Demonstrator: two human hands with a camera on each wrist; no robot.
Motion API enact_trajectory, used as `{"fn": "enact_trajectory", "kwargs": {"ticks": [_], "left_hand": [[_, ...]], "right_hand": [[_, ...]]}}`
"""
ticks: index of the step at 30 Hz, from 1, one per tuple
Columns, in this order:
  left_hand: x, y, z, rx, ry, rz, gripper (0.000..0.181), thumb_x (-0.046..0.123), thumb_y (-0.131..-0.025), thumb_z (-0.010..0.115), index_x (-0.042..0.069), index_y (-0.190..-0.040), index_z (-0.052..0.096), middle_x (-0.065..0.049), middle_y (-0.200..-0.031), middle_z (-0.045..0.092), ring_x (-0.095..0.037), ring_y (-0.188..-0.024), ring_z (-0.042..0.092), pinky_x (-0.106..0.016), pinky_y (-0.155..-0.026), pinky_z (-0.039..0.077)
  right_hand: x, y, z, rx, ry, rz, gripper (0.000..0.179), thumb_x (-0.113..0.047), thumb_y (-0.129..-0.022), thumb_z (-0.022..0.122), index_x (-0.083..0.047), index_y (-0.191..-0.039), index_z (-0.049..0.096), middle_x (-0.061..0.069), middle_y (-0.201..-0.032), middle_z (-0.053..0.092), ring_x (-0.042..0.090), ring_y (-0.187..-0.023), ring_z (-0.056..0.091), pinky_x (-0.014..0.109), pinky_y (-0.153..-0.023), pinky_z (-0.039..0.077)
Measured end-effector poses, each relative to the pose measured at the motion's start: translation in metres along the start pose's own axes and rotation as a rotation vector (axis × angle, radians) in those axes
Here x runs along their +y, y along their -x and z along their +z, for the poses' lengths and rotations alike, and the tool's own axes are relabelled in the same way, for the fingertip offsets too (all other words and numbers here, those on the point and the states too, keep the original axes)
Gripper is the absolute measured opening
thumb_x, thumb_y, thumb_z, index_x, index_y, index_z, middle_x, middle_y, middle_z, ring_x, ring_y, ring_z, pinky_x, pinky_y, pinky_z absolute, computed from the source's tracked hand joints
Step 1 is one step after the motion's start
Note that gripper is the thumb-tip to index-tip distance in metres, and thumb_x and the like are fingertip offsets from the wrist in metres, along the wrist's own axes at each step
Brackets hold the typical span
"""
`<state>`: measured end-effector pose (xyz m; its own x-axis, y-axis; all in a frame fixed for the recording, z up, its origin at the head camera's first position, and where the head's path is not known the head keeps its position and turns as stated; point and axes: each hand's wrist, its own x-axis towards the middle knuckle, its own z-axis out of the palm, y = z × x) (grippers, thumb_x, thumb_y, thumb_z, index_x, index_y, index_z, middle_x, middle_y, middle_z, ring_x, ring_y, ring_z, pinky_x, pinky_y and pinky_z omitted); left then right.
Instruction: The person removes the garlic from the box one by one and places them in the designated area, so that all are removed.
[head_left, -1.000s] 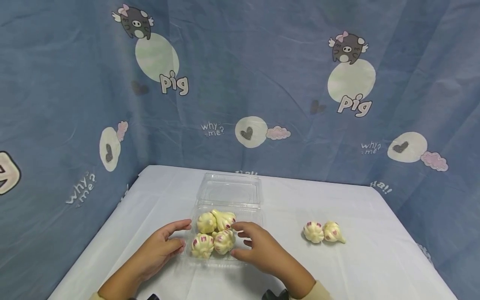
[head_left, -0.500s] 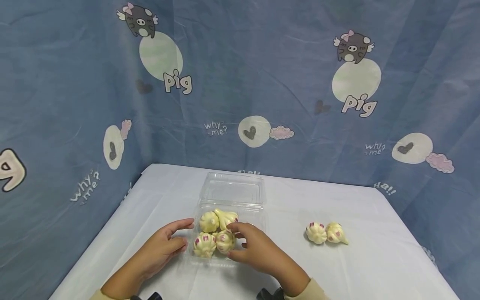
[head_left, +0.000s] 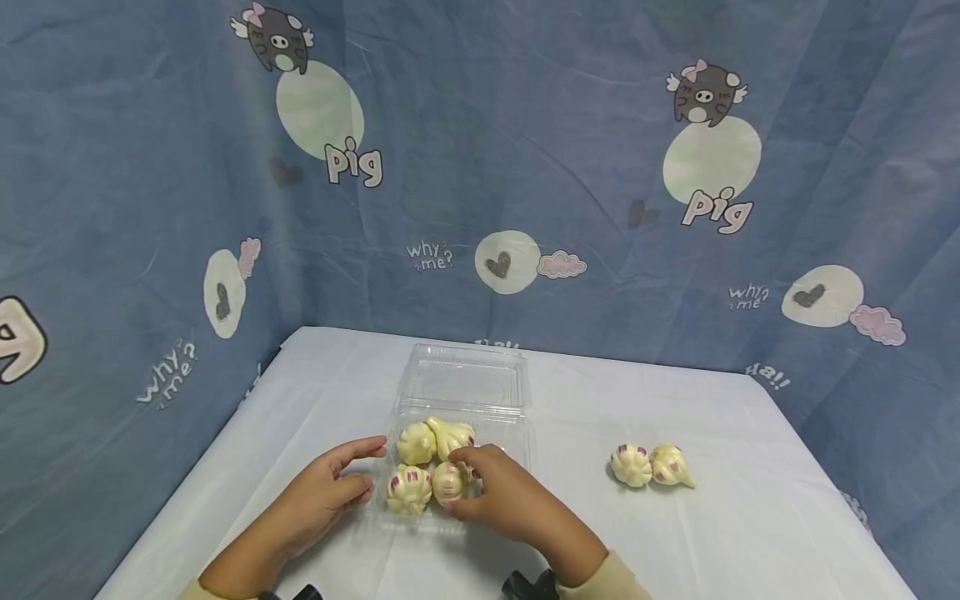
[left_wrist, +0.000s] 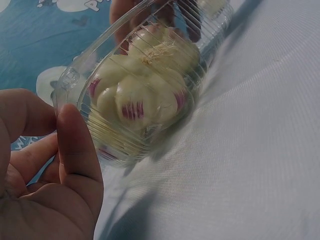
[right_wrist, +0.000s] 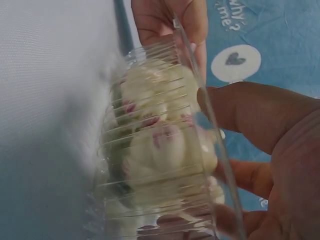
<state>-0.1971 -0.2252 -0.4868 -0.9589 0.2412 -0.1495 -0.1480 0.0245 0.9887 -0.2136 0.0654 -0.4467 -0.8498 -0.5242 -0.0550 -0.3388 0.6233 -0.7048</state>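
A clear plastic clamshell box (head_left: 506, 433) lies with its lid (head_left: 467, 379) folded back. Several pale garlic bulbs with purple marks are in its left part. My right hand (head_left: 498, 493) reaches in from the right and holds the front right garlic bulb (head_left: 448, 483) between thumb and fingers. Beside it sits the front left garlic bulb (head_left: 409, 490); behind are a round bulb (head_left: 417, 443) and a long-stemmed bulb (head_left: 450, 435). At the box's left rim is my left hand (head_left: 324, 498), fingers fairly straight, its thumb (left_wrist: 75, 140) right at the rim in the left wrist view.
Two more garlic bulbs, a round one (head_left: 632, 465) and a stemmed one (head_left: 671, 465), lie side by side on the white tablecloth (head_left: 720, 533) to the right of the box. A blue printed curtain (head_left: 600, 300) rises behind and to the left of the table.
My right hand has moved slightly left and closed in round the front right garlic bulb, which has turned so that its purple stripes face up. The left hand stays at the rim.
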Motion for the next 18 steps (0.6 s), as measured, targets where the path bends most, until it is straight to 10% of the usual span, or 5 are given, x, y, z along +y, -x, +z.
{"fn": "enact_trajectory", "kwargs": {"ticks": [18], "left_hand": [[-0.002,-0.001,0.0,-0.003,0.012,0.009,0.067,0.0,-0.098,0.06,0.0,-0.16,0.035,-0.023,-0.159,0.032,-0.009,-0.083,0.055,-0.024,-0.074,0.054]], "right_hand": [[0.001,-0.012,0.01,0.034,-0.001,0.051,0.055,-0.028,-0.084,0.088,-0.013,-0.132,0.066,0.01,-0.132,0.063,0.029,-0.127,0.059,0.054,-0.106,0.049]]}}
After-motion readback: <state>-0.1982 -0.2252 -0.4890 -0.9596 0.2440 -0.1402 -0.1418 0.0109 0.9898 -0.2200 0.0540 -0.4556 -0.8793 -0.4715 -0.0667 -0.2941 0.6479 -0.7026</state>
